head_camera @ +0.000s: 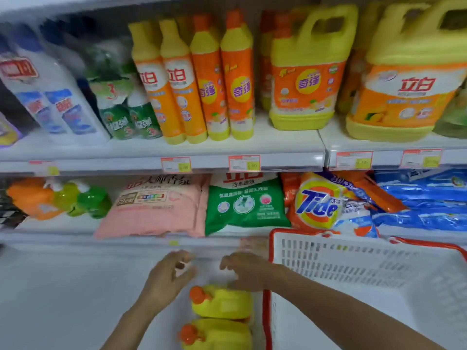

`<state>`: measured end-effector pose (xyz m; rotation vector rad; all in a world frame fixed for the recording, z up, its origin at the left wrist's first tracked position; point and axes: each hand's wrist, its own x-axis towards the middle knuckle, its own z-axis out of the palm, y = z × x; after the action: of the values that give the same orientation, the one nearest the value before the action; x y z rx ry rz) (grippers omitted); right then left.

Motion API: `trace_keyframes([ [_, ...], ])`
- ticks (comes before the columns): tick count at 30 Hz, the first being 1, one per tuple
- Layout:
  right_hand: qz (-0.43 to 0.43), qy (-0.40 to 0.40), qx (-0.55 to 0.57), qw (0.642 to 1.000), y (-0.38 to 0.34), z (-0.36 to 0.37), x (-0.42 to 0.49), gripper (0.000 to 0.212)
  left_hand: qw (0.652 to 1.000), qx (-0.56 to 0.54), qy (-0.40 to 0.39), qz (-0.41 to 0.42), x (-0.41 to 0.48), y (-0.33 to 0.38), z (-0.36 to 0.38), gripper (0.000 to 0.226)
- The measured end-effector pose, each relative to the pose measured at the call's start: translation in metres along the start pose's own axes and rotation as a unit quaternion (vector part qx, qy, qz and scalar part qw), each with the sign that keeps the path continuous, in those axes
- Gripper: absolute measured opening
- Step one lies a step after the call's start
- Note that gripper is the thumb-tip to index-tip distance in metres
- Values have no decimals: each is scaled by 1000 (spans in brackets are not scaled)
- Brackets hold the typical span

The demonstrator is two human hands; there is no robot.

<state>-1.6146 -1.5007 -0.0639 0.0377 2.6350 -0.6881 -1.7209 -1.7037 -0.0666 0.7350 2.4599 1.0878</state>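
A person's two bare hands reached forward over a low white shelf [75,286] in a shop aisle. Just below the hands, on the side toward the person, a yellow plastic detergent jug [227,303] lay on its side. Its long axis ran left to right, with the round orange cap [198,294] at the left end.

The right hand [246,271] was the nearer one. It hung directly over the jug's far edge with its fingers loosely curled and pointing down, gripping nothing. Whether its fingertips touched the plastic could not be told. The left hand [168,276] hovered just left of the cap, fingers spread and relaxed, empty.

A second yellow jug [219,335] lay touching the first, closer to the person and turned the same way. A white plastic basket with a red rim [266,314] stood just to the right of both. From this position, the right hand seemed placed to take the body and the left hand the cap end.
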Motion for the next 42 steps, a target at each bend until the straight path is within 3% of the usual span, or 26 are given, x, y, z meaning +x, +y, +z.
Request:
trace_keyframes([
  [3, 37, -57, -46, 997, -12, 27, 13, 52, 981, -90, -153, -83, -29, -41, 6, 43],
  [7, 36, -77, -70, 994, -10, 39, 20, 51, 953, -145, -231, -130, -51, -64, 11, 78],
  [11, 60, -32, -22, 997, -2, 43, 21, 32, 933, -162, -304, -102, -58, -72, 14, 79],
  [14, 72, -9, -5, 997, 3, 41, 22, 27, 931, -109, -345, -43, -61, -75, 21, 81],
  [18, 86, 14, -2, 996, 3, 42, 23, 37, 953, -97, -286, 1, -62, -85, 30, 77],
  [25, 106, 83, -14, 991, -1, 31, 18, 48, 958, -242, -146, -53, -71, -100, 46, 45],
  [29, 106, 146, -6, 984, 0, 14, 10, 44, 974, -210, -79, -15, -69, -93, 38, 28],
  [32, 94, 202, -7, 975, -3, -5, 0, 42, 983, -183, -30, 14, -69, -85, 19, 32],
  [36, 81, 280, -12, 956, -11, -44, -22, 50, 982, -176, 42, 54, -60, -53, -20, 36],
  [42, 28, 422, 95, 901, -30, -123, -76, 45, 958, -204, 126, 156, -45, 36, -82, 27],
])
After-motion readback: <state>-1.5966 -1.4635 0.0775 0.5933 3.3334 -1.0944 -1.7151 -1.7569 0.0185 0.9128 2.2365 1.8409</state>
